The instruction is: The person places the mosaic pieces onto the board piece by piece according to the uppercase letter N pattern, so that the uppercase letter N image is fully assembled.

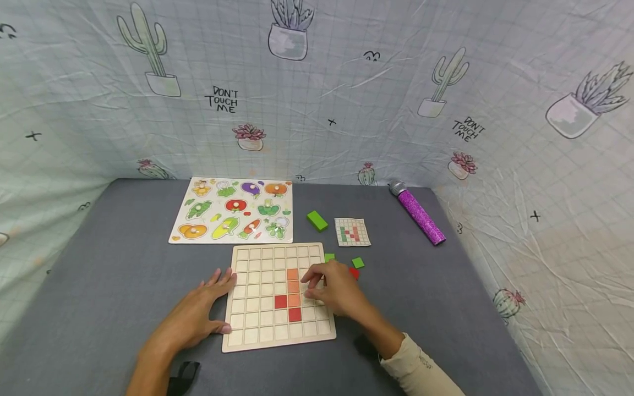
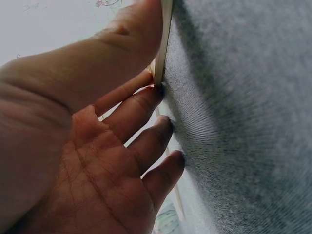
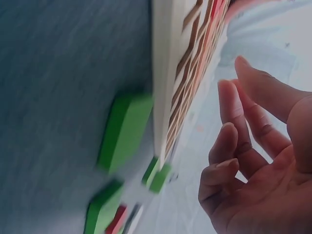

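Observation:
A wooden grid board lies on the grey table. Three orange tiles form a column in it, with one red tile to their left and another red tile below them. My left hand touches the board's left edge, fingers spread and thumb near the lower corner; the left wrist view shows its fingertips at the edge. Over the board's right part hovers my right hand, fingers bent, thumb and forefinger apart. Nothing shows between them in the right wrist view, where a green tile lies beside the board.
Right of the board lie green tiles and a partly hidden red piece. Beyond are a green block, a pattern card and a vegetable puzzle board. A purple glittery microphone lies far right. Printed cloth surrounds the table.

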A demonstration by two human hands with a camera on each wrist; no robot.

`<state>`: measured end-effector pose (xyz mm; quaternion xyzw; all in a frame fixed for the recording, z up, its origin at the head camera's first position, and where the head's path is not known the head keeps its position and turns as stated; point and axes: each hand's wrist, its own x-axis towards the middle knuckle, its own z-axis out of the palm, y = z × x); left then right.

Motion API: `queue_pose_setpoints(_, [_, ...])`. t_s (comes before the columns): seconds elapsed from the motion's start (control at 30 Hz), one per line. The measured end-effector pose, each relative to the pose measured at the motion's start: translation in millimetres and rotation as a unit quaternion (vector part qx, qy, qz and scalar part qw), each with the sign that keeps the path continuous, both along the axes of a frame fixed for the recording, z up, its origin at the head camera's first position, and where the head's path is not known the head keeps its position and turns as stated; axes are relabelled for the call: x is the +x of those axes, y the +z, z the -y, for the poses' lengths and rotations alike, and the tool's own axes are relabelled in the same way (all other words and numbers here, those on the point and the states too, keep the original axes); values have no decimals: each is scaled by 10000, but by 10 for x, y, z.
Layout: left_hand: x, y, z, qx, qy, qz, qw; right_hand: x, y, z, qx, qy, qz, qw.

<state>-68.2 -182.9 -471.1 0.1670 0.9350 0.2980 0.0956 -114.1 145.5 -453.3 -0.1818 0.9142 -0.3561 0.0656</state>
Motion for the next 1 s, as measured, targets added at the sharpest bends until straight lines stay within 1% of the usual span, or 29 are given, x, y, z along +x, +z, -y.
queue_pose_setpoints(0.13, [-4,-3,5,0,-19,-30,10000,-48,-14,-177,-5,-161,-199,9997])
queue_pose_setpoints(0.2, [-6,-6,5,-17,-22,-48,10000,-76,-20,-266,13,-263,-231,9994])
queue_pose_setpoints(0.47, [-5,-5,7,-19,-14,-25,10000,-166,-6,-590,124,-779,-25,9969])
queue_pose_setpoints(0.6, [-7,1,12,-12,-26,-50,10000,-221,-33,-737,142,-845,-97,9963])
queue_pose_setpoints(0.77, [-8,4,12,-45,-49,-84,9999,-282,-99,-898,309,-899,-215,9952])
queue_pose_setpoints(0.9, [-8,-1,12,-49,-55,-101,9999,-311,-129,-984,476,-1015,-236,9934])
queue_pose_setpoints(1.0, [-8,-6,13,-39,-52,-109,9999,-325,-134,-1009,526,-1025,-229,9931])
